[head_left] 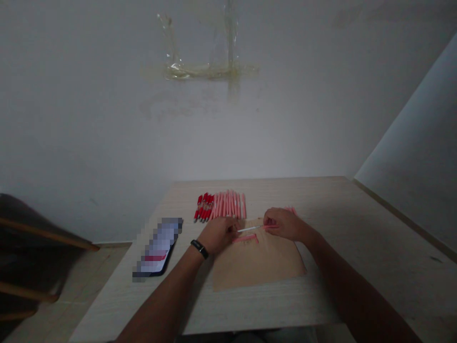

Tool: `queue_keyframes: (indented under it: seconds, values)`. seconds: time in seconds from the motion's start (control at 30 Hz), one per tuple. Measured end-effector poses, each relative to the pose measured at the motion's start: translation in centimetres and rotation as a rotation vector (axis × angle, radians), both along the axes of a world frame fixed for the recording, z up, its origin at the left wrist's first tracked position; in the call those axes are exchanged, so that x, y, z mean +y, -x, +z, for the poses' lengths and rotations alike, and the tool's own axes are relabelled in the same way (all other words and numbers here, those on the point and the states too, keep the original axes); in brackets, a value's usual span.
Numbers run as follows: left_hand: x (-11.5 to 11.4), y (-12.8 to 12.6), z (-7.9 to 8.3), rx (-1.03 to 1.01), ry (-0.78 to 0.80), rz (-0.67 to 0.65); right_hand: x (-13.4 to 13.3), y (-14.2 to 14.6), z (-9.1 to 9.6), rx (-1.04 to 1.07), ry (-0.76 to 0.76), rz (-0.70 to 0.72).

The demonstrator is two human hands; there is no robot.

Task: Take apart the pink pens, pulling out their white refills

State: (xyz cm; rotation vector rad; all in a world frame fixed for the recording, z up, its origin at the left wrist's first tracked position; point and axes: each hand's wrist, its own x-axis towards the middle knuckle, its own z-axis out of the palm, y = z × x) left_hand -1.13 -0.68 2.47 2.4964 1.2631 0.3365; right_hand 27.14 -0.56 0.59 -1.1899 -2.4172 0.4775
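Both of my hands are over a brown paper sheet (260, 264) on the table. My left hand (219, 233), with a dark band at the wrist, pinches one end of a thin white pen refill (250, 229). My right hand (283, 224) is closed on a pink pen barrel (270, 226), and the refill's other end meets it there. Below the refill, a pink pen part (244, 238) lies on the paper. The fingertips of both hands are partly hidden.
Behind my left hand lies a row of pink pen barrels (228, 204), beside red pen parts (204, 208) with silvery tips. More pink pieces (291, 209) show beyond my right hand. A phone (160, 247) lies at the left. Dark wooden furniture (32, 257) stands left of the table.
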Motion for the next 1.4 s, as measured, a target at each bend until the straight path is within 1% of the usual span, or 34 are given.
queue_keyframes:
  seconds: [0.13,0.4,0.67,0.93,1.2,1.4]
  values:
    - [0.0,0.0,0.2,-0.001,0.016,-0.005,0.1,0.1,0.0,-0.009,-0.035,-0.026]
    - [0.1,0.1,0.0,-0.005,0.006,-0.014,0.3,0.1,-0.2,0.012,-0.066,-0.008]
    - [-0.1,-0.1,0.0,-0.018,0.019,-0.02,0.0,0.8,-0.1,-0.002,-0.043,0.008]
    - [-0.5,-1.1,0.0,-0.053,0.023,-0.021,-0.4,1.9,0.0,-0.021,-0.008,0.05]
    - [-0.9,-2.1,-0.1,-0.105,0.008,-0.079,-0.7,3.2,-0.2,-0.03,0.008,0.062]
    - [-0.9,-2.3,-0.3,-0.143,0.013,-0.092,-1.0,3.6,0.1,-0.064,0.012,0.064]
